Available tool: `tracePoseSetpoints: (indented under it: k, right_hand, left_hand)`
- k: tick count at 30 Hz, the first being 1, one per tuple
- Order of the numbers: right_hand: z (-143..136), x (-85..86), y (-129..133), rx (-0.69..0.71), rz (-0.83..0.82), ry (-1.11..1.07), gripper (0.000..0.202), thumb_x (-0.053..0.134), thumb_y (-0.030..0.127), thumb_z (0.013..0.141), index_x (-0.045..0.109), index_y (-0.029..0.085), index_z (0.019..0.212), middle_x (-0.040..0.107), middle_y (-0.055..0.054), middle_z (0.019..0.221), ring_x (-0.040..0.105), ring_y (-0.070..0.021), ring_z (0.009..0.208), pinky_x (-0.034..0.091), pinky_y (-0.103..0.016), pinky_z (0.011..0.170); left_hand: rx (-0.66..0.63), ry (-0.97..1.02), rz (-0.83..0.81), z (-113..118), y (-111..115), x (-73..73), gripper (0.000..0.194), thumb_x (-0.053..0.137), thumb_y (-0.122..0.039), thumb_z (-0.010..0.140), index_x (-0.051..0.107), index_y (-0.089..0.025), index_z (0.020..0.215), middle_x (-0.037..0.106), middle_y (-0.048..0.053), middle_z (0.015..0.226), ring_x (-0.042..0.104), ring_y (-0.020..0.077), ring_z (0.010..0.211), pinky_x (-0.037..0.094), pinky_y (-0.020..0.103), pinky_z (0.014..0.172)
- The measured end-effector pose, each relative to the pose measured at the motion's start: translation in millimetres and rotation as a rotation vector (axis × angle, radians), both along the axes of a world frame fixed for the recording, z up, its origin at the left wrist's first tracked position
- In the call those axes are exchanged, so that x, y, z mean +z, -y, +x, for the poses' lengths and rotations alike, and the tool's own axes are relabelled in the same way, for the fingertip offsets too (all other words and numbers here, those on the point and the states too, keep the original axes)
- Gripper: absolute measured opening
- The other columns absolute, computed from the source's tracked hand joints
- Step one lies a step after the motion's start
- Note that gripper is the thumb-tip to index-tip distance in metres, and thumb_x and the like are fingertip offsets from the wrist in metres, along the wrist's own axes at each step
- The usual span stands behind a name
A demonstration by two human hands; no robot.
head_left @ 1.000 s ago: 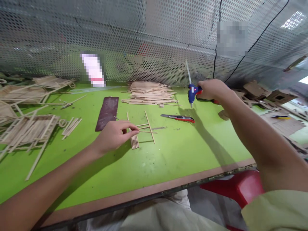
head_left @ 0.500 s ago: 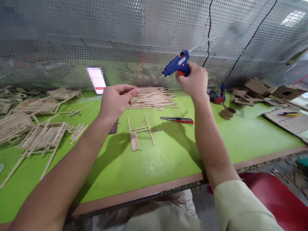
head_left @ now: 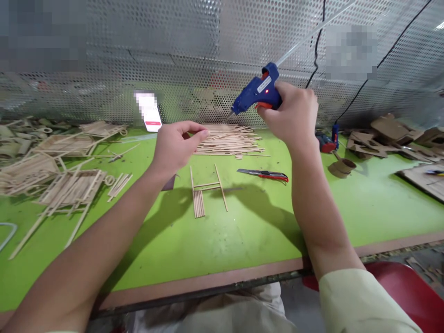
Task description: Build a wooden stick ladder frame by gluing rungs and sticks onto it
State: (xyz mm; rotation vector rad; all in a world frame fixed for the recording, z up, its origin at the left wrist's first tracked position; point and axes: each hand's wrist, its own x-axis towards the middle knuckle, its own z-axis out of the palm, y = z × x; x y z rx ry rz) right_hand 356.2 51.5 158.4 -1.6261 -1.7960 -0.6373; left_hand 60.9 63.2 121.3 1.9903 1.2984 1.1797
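Observation:
My right hand (head_left: 294,111) is wrapped round a blue glue gun (head_left: 258,92), whose red light is on and whose nozzle points down and left. My left hand (head_left: 180,143) is raised left of the nozzle, thumb and forefinger pinched together; whatever they hold is too small to make out. Below the hands, a small frame of thin sticks (head_left: 207,186) lies on the green table, with several short sticks (head_left: 199,204) side by side at its lower left. Behind my left fingertips is a pile of loose sticks (head_left: 232,140).
A red-handled cutter knife (head_left: 267,175) lies right of the frame. Stick-built carts (head_left: 76,189) crowd the left side. A lit phone (head_left: 149,111) leans at the mesh. Cardboard pieces (head_left: 385,134) and a brown ring (head_left: 342,167) are at the right, a red chair (head_left: 398,291) below.
The view has shifted, so the table things appear slightly to the right. My right hand and the glue gun have tipped a little, and both hands keep their hold.

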Motion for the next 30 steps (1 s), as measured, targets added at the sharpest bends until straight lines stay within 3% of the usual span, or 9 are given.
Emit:
tracePoseSetpoints:
  k: [12, 21, 30]
  right_hand:
    - [-1, -10.3, -10, 0.042, -0.016, 0.026, 0.032, 0.056, 0.053, 0.106, 0.069, 0.028, 0.122, 0.074, -0.011, 0.086, 0.075, -0.0389, 0.097, 0.059, -0.046, 0.073]
    - [-8, -10.9, -7, 0.101, -0.018, -0.006, 0.025, 0.060, 0.049, 0.105, 0.070, 0.030, 0.117, 0.074, -0.011, 0.084, 0.073, -0.0382, 0.097, 0.059, -0.048, 0.075]
    - [-22, -4.2, -2, 0.037, -0.073, -0.024, 0.021, 0.064, 0.045, 0.099, 0.073, 0.028, 0.105, 0.074, -0.011, 0.082, 0.074, -0.0387, 0.092, 0.055, -0.046, 0.072]
  left_hand:
    - [0.023, 0.040, 0.013, 3, 2, -2.3, 0.011, 0.082, -0.032, 0.092, 0.088, -0.024, 0.097, 0.077, 0.002, 0.076, 0.063, 0.0168, 0.066, 0.048, 0.029, 0.061]
    - [-0.008, 0.087, -0.026, 5, -2, -5.1, 0.009, 0.083, -0.027, 0.092, 0.088, -0.022, 0.097, 0.077, 0.002, 0.077, 0.059, 0.0139, 0.060, 0.050, 0.028, 0.060]
    - [-0.006, 0.111, -0.042, 5, -3, -6.3, 0.009, 0.084, -0.030, 0.093, 0.088, -0.023, 0.098, 0.077, 0.002, 0.076, 0.058, 0.0147, 0.060, 0.048, 0.029, 0.058]
